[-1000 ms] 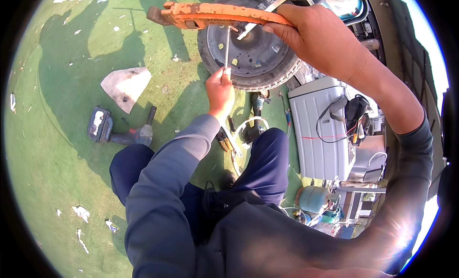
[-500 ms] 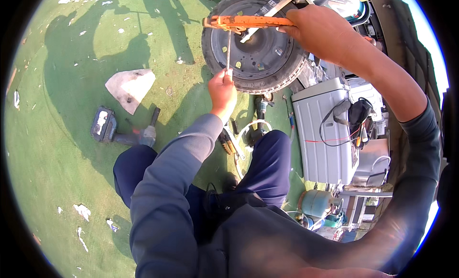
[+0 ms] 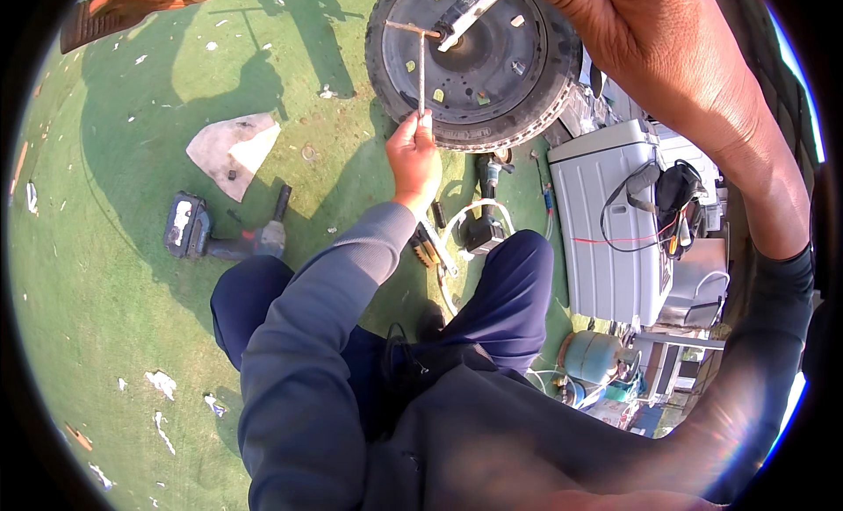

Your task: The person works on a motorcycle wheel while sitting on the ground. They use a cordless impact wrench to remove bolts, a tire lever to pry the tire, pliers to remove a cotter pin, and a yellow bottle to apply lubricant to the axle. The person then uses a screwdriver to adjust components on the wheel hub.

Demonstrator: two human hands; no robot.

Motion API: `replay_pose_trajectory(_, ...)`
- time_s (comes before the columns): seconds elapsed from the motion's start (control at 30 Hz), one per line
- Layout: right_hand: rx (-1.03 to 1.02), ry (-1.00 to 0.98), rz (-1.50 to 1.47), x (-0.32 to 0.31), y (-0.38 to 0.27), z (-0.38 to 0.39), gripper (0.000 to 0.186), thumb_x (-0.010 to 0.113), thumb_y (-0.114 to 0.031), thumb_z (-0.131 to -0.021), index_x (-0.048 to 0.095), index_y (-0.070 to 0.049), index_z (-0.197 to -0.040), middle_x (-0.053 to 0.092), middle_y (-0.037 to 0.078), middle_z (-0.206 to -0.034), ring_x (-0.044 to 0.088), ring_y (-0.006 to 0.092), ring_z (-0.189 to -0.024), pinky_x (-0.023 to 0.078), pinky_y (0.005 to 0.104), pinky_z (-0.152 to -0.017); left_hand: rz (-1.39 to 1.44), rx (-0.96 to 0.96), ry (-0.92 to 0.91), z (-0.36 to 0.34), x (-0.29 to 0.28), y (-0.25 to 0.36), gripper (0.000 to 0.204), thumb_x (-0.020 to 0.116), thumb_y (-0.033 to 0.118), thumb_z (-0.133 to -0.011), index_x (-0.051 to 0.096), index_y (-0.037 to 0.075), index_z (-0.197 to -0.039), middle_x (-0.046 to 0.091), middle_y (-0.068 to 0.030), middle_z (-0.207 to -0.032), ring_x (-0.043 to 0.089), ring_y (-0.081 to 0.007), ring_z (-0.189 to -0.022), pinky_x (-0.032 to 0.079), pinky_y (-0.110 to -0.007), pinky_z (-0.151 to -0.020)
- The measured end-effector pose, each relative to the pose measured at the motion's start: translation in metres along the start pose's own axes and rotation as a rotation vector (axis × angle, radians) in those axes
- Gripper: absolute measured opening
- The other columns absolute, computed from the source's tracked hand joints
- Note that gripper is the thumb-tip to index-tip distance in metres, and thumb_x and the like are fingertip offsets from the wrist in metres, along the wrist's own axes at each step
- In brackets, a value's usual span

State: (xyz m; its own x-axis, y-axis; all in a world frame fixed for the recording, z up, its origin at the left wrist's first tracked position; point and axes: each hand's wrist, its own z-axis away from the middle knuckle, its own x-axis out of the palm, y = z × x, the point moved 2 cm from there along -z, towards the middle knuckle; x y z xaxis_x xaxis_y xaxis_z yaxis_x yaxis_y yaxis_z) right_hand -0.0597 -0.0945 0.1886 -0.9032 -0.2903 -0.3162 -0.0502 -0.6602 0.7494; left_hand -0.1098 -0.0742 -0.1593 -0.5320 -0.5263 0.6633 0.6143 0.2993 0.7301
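Observation:
My left hand (image 3: 414,164) is closed around the lower end of a thin metal rod (image 3: 421,81). The rod's upper end meets a short thin bar (image 3: 406,27) beside a dark shaft with a pale bar (image 3: 474,15) in front of the wheel (image 3: 518,120). Raised close to the camera at the upper right, my right hand (image 3: 641,46) has its fingers cut off by the top edge. An orange pipe wrench (image 3: 145,6) looms large at the upper left; its handle runs out of view toward that hand.
On the green ground lie a cordless impact wrench (image 3: 233,239), a whitish cloth-like piece (image 3: 233,151), an angle grinder (image 3: 486,204) and pliers-like hand tools (image 3: 428,245). A grey case (image 3: 606,221) with cables on top stands at right, near a blue-green gas cylinder (image 3: 588,356).
My right hand has lifted the orange pipe wrench off the rod and up toward the camera. My left hand stays on the rod, nearly in place.

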Motion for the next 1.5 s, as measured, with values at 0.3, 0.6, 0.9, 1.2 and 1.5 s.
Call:
replay_pose_trajectory(0.3, 0.165, 0.426, -0.291, 0.036, 0.014, 0.014, 0.032, 0.061, -0.033, -0.102, 0.071, -0.003, -0.097, 0.067, 0.016, -0.075, 0.068, 0.0369, -0.072, 0.056, 0.0456, -0.065, -0.046, -0.012, -0.005, -0.011, -0.003, -0.006, 0.021, 0.062, 0.015, -0.104, 0.074, 0.003, -0.117, 0.054, 0.0075, -0.075, 0.046, -0.0032, -0.064, 0.039, -0.021, -0.056)
replay_pose_trajectory(0.6, 0.356, -0.044, -0.462, -0.059, -0.017, 0.012, 0.030, 0.055, -0.027, -0.103, 0.070, -0.001, -0.099, 0.068, 0.016, -0.074, 0.070, 0.0307, -0.069, 0.057, 0.0431, -0.061, -0.022, -0.034, -0.052, 0.005, 0.016, -0.007, 0.020, 0.062, 0.014, -0.104, 0.073, 0.001, -0.116, 0.054, 0.0072, -0.077, 0.046, -0.0032, -0.067, 0.039, -0.022, -0.058)
replay_pose_trajectory(0.9, 0.049, 0.367, -0.084, 0.016, 0.017, -0.030, 0.035, 0.062, -0.034, -0.102, 0.065, -0.001, -0.091, 0.062, 0.017, -0.069, 0.064, 0.0363, -0.065, 0.051, 0.0465, -0.063, -0.162, 0.054, -0.021, -0.015, -0.002, -0.009, 0.022, 0.061, 0.011, -0.103, 0.071, -0.006, -0.111, 0.068, -0.0043, -0.082, 0.057, -0.0098, -0.077, 0.049, -0.029, -0.072)
replay_pose_trajectory(1.2, 0.034, 0.660, -0.454, -0.019, 0.002, -0.007, 0.031, 0.059, -0.031, -0.101, 0.071, -0.003, -0.100, 0.070, 0.020, -0.082, 0.071, 0.0355, -0.078, 0.057, 0.0461, -0.069, -0.149, 0.086, -0.020, -0.016, -0.006, -0.012, 0.021, 0.062, 0.013, -0.104, 0.073, 0.002, -0.118, 0.050, 0.0090, -0.074, 0.043, -0.0032, -0.065, 0.036, -0.023, -0.056)
replay_pose_trajectory(1.5, 0.202, 0.352, -0.337, 0.030, 0.022, -0.028, 0.037, 0.056, -0.036, -0.104, 0.069, -0.002, -0.100, 0.069, 0.019, -0.079, 0.070, 0.0379, -0.077, 0.055, 0.0496, -0.072, -0.157, 0.120, -0.021, -0.018, -0.002, -0.017, 0.020, 0.062, 0.013, -0.104, 0.073, 0.001, -0.117, 0.050, 0.0085, -0.074, 0.043, -0.0031, -0.064, 0.036, -0.023, -0.056)
